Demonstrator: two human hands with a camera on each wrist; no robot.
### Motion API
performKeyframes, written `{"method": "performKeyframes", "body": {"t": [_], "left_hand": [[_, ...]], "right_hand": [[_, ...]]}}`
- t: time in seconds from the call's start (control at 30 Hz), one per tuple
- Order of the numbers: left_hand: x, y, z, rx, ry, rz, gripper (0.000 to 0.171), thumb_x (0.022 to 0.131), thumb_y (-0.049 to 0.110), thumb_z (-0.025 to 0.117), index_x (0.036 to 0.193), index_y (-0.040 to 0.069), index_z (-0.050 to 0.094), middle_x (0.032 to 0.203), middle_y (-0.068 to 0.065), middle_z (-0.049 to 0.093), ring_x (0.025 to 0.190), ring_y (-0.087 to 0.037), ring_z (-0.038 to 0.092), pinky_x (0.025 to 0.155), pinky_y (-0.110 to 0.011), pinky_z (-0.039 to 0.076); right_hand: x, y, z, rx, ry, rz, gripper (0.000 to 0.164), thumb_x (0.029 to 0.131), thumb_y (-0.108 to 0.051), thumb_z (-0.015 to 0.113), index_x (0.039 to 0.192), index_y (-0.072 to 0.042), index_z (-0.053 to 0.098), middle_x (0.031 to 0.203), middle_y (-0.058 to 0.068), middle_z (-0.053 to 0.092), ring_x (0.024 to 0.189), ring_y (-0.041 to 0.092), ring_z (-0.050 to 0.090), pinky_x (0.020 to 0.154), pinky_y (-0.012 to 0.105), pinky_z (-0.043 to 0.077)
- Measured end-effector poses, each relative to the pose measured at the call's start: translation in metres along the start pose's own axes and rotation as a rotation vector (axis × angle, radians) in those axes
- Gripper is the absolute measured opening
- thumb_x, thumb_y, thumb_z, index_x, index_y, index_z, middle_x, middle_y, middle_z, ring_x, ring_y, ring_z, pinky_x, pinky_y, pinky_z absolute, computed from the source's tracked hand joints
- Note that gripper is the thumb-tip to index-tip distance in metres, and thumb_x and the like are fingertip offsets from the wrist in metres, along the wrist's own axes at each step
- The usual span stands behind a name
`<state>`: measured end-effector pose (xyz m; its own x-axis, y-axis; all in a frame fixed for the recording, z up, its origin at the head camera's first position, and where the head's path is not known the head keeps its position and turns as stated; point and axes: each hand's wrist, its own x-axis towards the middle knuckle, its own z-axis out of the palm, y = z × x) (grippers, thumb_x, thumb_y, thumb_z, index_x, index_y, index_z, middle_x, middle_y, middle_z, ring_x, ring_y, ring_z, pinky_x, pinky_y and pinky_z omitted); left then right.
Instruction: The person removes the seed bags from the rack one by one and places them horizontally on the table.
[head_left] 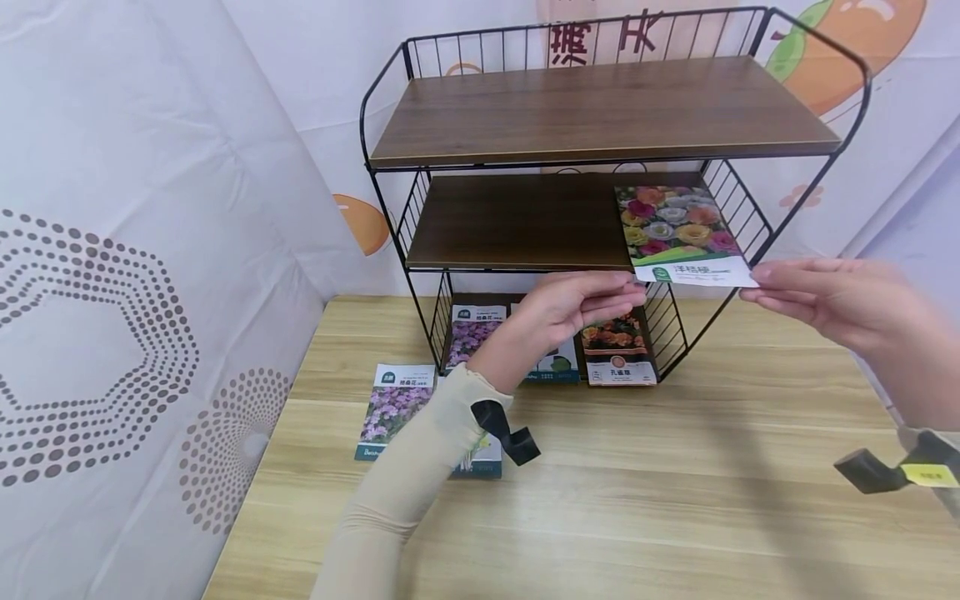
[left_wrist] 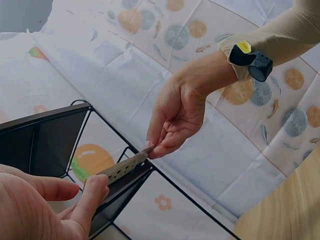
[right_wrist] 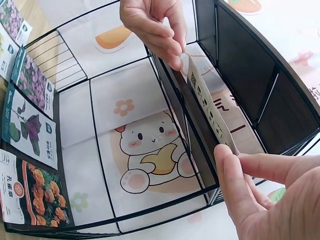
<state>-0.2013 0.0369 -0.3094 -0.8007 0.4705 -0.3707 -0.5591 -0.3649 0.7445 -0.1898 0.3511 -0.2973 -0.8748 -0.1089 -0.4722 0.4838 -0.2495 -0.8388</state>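
A seed packet (head_left: pixel 678 223) printed with many-coloured blooms lies at the right end of the rack's middle shelf (head_left: pixel 525 221), its white near end at the shelf's front edge. My left hand (head_left: pixel 573 304) pinches the packet's near left corner. At the near right corner, my right hand (head_left: pixel 832 304) grips it between thumb and fingers. Edge-on in the right wrist view, the packet (right_wrist: pixel 210 107) shows its printed back between the left hand (right_wrist: pixel 155 25) and the right hand (right_wrist: pixel 275 195).
The black wire rack's wooden top shelf (head_left: pixel 600 108) overhangs the packet. On the bottom shelf are a purple-flower packet (head_left: pixel 472 329), a partly hidden packet (head_left: pixel 558 364) and an orange-flower packet (head_left: pixel 618 346). Left on the table (head_left: pixel 637 500), another purple-flower packet (head_left: pixel 396 408) lies beside a half-covered one (head_left: pixel 480 458).
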Motion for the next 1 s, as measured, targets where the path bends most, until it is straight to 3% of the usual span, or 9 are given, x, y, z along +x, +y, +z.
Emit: {"method": "performKeyframes", "body": {"t": [0.4,0.6,0.9,1.0], "left_hand": [[-0.0002,-0.0018,0.0031,-0.009,0.042,-0.002,0.022,0.099,0.002,0.063,0.118,-0.005,0.071,0.122,-0.026,0.070,0.123,-0.041,0.062,0.073,-0.027,0.064],[-0.0001,-0.0006,0.0042,-0.024,0.064,-0.025,0.020,0.099,0.003,0.064,0.116,-0.001,0.073,0.114,-0.022,0.074,0.122,-0.039,0.064,0.075,-0.027,0.064],[0.0023,-0.0019,0.0072,-0.020,0.072,-0.019,0.022,0.098,0.001,0.064,0.118,-0.002,0.073,0.102,-0.019,0.076,0.121,-0.041,0.063,0.070,-0.025,0.065],[0.0025,-0.0017,0.0073,-0.017,0.079,-0.018,0.025,0.097,-0.002,0.063,0.121,-0.003,0.072,0.100,-0.018,0.075,0.121,-0.042,0.063,0.072,-0.026,0.064]], "right_hand": [[-0.0031,0.0023,-0.0014,-0.022,-0.083,0.061,0.033,0.106,-0.003,0.050,0.094,-0.009,0.080,0.096,0.010,0.078,0.089,0.025,0.078,0.081,0.030,0.066],[0.0013,0.0006,0.0017,0.000,-0.056,0.103,0.031,0.105,-0.004,0.052,0.092,-0.009,0.079,0.096,0.009,0.077,0.090,0.022,0.078,0.084,0.030,0.066],[0.0054,0.0035,0.0018,0.024,-0.071,0.068,0.028,0.104,-0.002,0.053,0.093,-0.008,0.078,0.097,0.009,0.076,0.090,0.021,0.078,0.083,0.030,0.065],[0.0059,0.0055,0.0012,0.086,-0.103,0.052,0.030,0.104,0.002,0.050,0.094,-0.003,0.078,0.096,0.013,0.076,0.089,0.024,0.078,0.081,0.032,0.066]]}}
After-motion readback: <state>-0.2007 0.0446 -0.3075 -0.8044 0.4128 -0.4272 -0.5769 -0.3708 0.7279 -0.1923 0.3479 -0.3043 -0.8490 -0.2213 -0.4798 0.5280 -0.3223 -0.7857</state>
